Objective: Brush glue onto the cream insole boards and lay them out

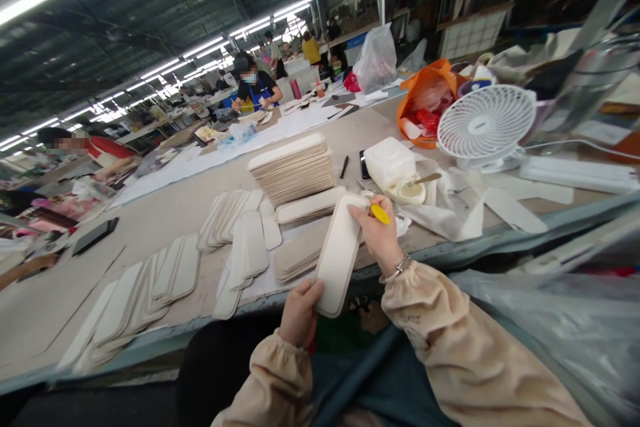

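Left hand: fingers nearly closed, and here's the left hand (300,313) pinching the lower end of a pale rounded panel (340,257), thumb on top.
Right hand: the right hand (380,233) has the upper end between thumb and curled fingers, a yellow piece (380,213) tucked in the same grip; its purpose can't be made out.
Panel: up in the air, tilted, over the front edge of the table (165,220), just beside a low stack (300,260).
Stacks: the tall stack (295,170) rises behind, leaning a little; fanned panels (125,300) spread out to the person's left.
Pot and jug: an open pot (411,192) with a stick across it, right by a white jug (390,161).
Risk: that tall stack looks likeliest to slide if an elbow or panel clips it; a loose pinch could drop the held panel off the edge; a knocked stick could smear the pot's contents on nearby pieces.
Fan: the white fan (483,123) stands beside an orange bag (425,100), no brand readable on either.
Writing: small dark marks on the right sleeve (415,320), too faint to read.
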A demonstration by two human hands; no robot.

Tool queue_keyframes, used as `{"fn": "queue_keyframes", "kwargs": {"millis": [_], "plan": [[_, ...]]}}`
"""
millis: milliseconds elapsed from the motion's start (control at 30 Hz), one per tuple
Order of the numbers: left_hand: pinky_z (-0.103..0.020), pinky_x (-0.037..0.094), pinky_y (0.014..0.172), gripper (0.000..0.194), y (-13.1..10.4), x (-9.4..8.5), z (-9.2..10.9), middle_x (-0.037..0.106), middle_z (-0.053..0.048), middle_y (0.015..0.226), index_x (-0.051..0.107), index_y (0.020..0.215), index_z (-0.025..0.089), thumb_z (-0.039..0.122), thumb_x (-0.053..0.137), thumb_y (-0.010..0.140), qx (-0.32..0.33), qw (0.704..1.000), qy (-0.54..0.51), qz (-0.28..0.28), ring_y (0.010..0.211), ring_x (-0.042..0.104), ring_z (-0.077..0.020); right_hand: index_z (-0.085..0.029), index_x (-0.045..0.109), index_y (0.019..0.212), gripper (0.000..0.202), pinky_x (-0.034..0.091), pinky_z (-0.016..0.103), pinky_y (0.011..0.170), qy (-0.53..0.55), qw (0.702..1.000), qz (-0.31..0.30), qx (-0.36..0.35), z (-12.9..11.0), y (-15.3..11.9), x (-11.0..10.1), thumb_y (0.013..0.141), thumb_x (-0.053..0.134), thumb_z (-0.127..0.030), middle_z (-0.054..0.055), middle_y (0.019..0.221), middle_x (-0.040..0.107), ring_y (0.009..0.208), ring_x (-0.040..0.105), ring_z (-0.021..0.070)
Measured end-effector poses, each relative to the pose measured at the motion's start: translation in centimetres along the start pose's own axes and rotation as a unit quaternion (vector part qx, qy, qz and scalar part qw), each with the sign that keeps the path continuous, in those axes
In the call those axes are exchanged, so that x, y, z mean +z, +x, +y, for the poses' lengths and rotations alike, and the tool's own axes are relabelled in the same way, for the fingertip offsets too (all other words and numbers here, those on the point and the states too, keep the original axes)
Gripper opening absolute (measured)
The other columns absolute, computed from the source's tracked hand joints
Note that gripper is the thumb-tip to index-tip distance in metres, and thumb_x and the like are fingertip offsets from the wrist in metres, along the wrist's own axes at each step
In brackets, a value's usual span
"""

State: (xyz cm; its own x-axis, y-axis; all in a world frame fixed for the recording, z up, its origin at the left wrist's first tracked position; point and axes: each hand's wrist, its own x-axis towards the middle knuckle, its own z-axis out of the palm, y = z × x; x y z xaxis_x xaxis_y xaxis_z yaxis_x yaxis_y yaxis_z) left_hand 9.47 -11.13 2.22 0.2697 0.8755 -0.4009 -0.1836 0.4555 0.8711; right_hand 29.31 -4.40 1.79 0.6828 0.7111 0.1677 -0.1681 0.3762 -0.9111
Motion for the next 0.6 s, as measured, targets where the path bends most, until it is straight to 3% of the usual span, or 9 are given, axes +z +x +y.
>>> {"fn": "queue_keyframes", "kwargs": {"millis": [300, 600], "plan": [[-0.029, 0.049, 0.059, 0.043, -0.08, -0.56, 0.39, 0.074, -0.010, 0.080, 0.072, 0.095, 0.008, 0.036, 0.081, 0.063, -0.019, 1.000, -0.010, 0.001, 0.069, 0.066, -0.0212, -0.026, 0.036, 0.088, 0.049, 0.037, 0.024, 0.053, -0.066, 0.997, 0.014, -0.025, 0.71, 0.55, -0.19, 0.065, 0.075, -0.042, -0.008, 0.067, 0.036, 0.056, 0.040, 0.0098], [-0.029, 0.050, 0.059, 0.046, 0.11, -0.71, 0.61, 0.074, -0.012, 0.080, 0.073, 0.098, 0.007, 0.037, 0.081, 0.064, -0.027, 0.999, -0.021, -0.011, 0.069, 0.067, -0.0219, -0.026, 0.038, 0.088, 0.046, 0.032, 0.024, 0.050, -0.049, 0.998, 0.008, -0.026, 0.64, 0.28, 0.07, 0.065, 0.076, -0.038, -0.009, 0.064, 0.034, 0.053, 0.034, 0.0105]]}}
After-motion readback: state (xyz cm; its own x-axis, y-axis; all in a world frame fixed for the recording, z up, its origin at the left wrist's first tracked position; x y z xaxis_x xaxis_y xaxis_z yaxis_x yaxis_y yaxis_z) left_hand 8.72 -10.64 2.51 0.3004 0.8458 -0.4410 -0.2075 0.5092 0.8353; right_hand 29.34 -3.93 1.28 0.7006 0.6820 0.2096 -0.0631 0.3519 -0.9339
